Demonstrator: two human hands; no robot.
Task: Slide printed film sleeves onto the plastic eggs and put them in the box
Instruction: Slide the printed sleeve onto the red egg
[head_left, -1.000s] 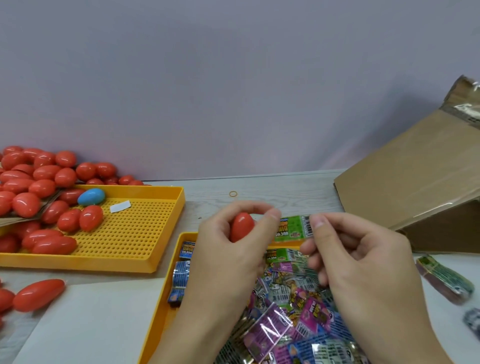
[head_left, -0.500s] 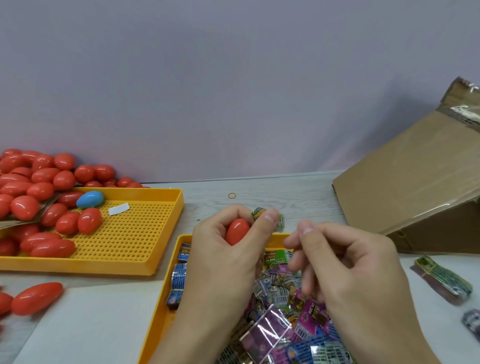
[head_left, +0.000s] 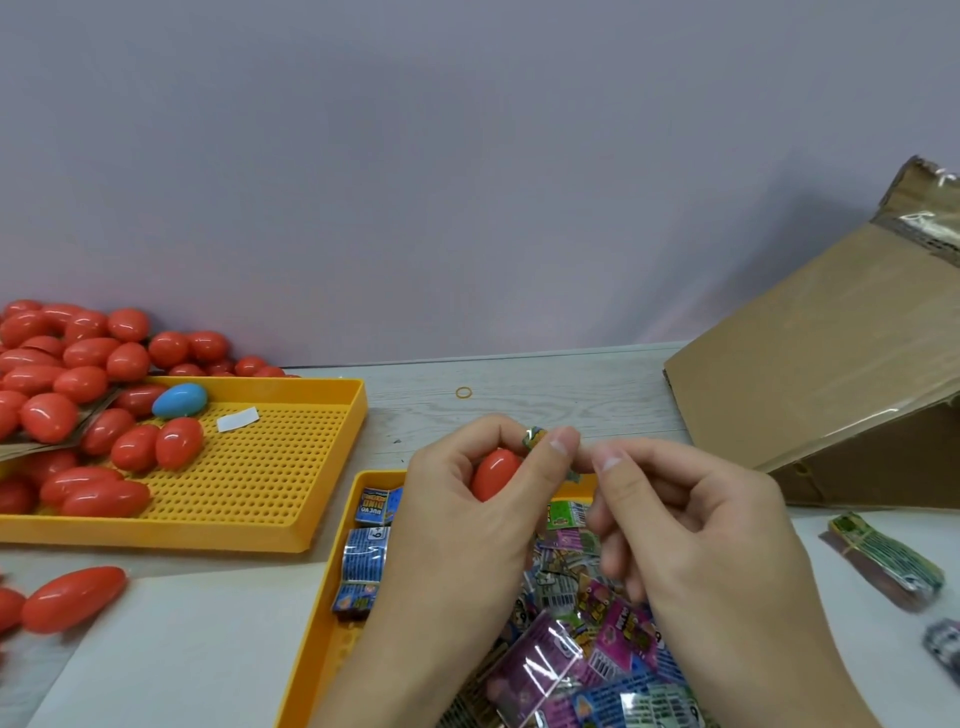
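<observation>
Egg (head_left: 494, 473) held in your left hand (head_left: 467, 519), sleeve (head_left: 535, 441) pinched between both thumbs: open the film fully with your right hand (head_left: 701, 545) before sliding it on.

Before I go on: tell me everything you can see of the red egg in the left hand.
The red egg is smooth, glossy plastic, plain orange-red, with no film around its visible part. It stands nearly upright, tipped slightly right, cupped in the left hand with thumb and fingers curled around it, above the far edge of the sleeve tray. Its lower end is hidden in the palm. A crumpled printed sleeve is pinched just beside its top.
</observation>
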